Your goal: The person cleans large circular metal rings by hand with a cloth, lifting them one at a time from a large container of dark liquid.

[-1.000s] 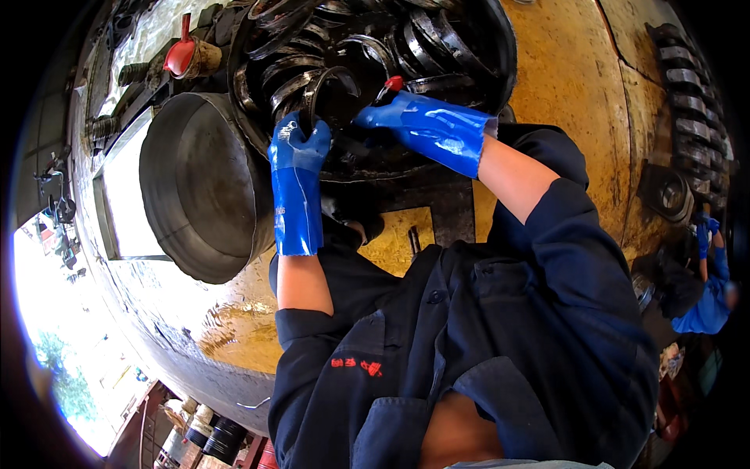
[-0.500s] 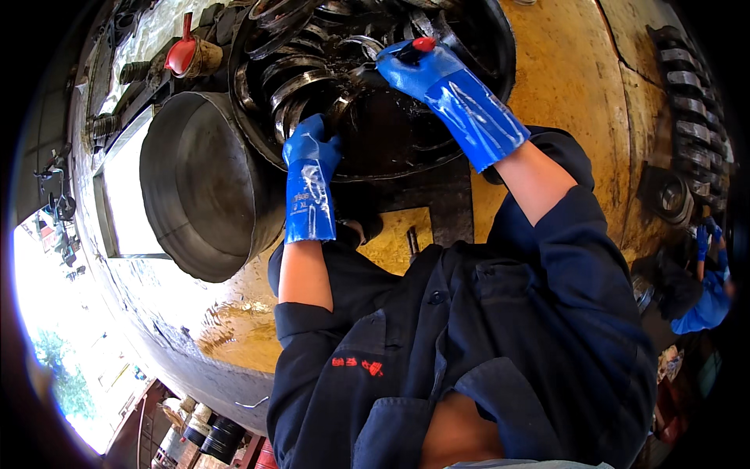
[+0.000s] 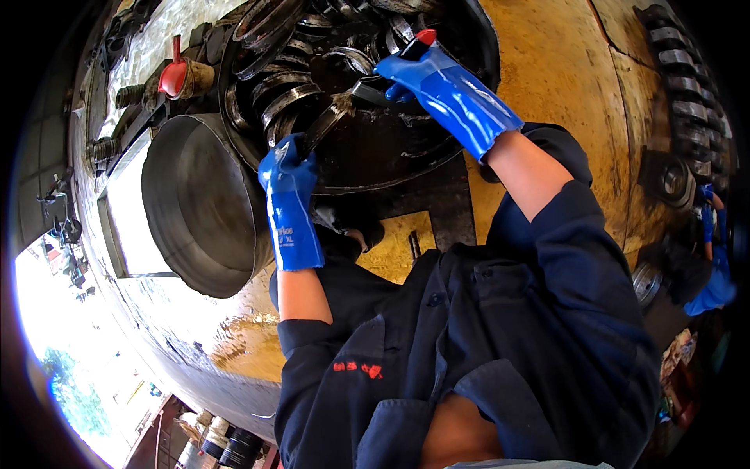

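Blue-gloved left hand (image 3: 287,168) and right hand (image 3: 422,78) grip a greasy metal ring (image 3: 332,117).

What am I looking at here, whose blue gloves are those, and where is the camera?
The camera sits on a person's head and looks down, so the edges bend. Both blue-gloved hands belong to that person. The left hand grips the lower end of a dark metal bar. The right hand holds a red-tipped tool against the bar's upper end. Both work over a round tub of greasy steel rings. An empty metal pan stands to the left, all on an oily yellow surface.
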A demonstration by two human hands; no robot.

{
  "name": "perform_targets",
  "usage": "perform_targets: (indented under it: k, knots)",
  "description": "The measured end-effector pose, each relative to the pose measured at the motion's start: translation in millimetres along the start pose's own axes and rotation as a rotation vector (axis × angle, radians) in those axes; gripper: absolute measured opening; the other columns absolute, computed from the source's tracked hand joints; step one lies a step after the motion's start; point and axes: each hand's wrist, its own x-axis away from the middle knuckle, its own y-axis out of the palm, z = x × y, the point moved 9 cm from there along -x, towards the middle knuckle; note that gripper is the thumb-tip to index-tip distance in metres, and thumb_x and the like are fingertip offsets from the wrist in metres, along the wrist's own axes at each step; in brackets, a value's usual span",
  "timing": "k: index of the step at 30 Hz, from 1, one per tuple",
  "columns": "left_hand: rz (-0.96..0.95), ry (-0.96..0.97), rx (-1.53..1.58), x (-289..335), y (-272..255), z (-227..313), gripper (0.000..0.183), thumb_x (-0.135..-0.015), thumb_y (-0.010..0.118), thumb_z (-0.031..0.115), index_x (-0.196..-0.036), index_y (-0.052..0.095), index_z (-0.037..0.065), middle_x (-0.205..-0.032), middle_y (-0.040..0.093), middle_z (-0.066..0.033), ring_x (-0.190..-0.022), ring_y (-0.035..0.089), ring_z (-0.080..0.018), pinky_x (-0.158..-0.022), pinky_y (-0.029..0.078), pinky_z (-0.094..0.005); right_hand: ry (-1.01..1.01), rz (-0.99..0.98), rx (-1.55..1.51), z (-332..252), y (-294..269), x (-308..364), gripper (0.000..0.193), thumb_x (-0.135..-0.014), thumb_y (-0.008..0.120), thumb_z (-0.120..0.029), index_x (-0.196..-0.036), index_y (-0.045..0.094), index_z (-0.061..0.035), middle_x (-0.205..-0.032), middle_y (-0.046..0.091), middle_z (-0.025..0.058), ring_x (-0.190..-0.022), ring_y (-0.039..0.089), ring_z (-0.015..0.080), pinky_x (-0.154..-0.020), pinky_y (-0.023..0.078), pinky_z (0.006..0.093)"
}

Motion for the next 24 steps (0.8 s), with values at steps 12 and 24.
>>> perform_targets:
  k: [12, 24]
  knots:
    - [0.039, -0.175, 0.689, 7.2, 10.7, -59.0, 0.021, -0.080, 0.075, 0.012, -0.099, 0.074, 0.002, -0.085, 0.072, -0.0086, -0.076, 0.068, -0.0147, -0.074, 0.054, -0.0307, -0.023, 0.060, 0.372, 7.9, 44.2, 38.4, 0.042, -0.085, 0.070, -0.040, -0.114, 0.074, -0.0087, -0.103, 0.076, 0.0163, -0.098, 0.073, 0.0327, -0.091, 0.057, 0.0382]
    - [-0.088, -0.146, 0.078, -2.2, 21.1, -7.6, 0.030, -0.083, 0.075, 0.021, -0.111, 0.073, 0.011, -0.102, 0.075, -0.0124, -0.096, 0.072, -0.0316, -0.086, 0.057, -0.0392, -0.360, -0.137, 0.135, -24.1, 19.4, 1.0, 0.030, -0.100, 0.062, -0.034, -0.116, 0.066, -0.0092, -0.086, 0.071, 0.0048, -0.073, 0.071, 0.0156, -0.082, 0.059, 0.0263]
